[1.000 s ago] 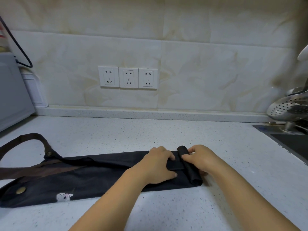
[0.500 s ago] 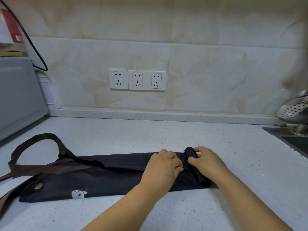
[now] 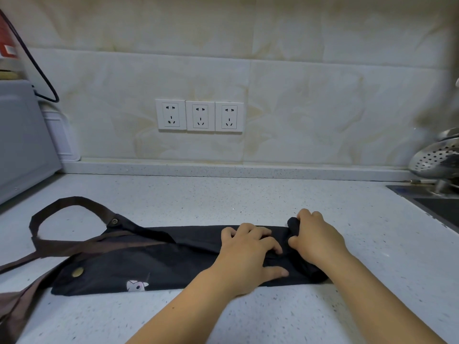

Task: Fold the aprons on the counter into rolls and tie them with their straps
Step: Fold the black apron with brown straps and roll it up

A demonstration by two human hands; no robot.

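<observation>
step: rolling | right hand point(image 3: 315, 242) grips roll point(image 3: 293, 223) | left hand point(image 3: 248, 256) presses apron point(image 3: 149, 259), now nearer the roll | early; straps point(image 3: 62, 207) untied

The rolled end point(image 3: 294, 222) of the apron point(image 3: 161, 264) is mostly hidden under the right grip point(image 3: 318, 242). Its brown straps point(image 3: 17, 304) run off the left edge. The view's edges also cut the grey appliance point(image 3: 22, 140), colander point(image 3: 437, 160) and sink point(image 3: 439, 207).

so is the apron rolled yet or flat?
Barely rolled. On the apron only the right end is curled into a roll, under the right hand; the rest lies flat, straps untied.
</observation>
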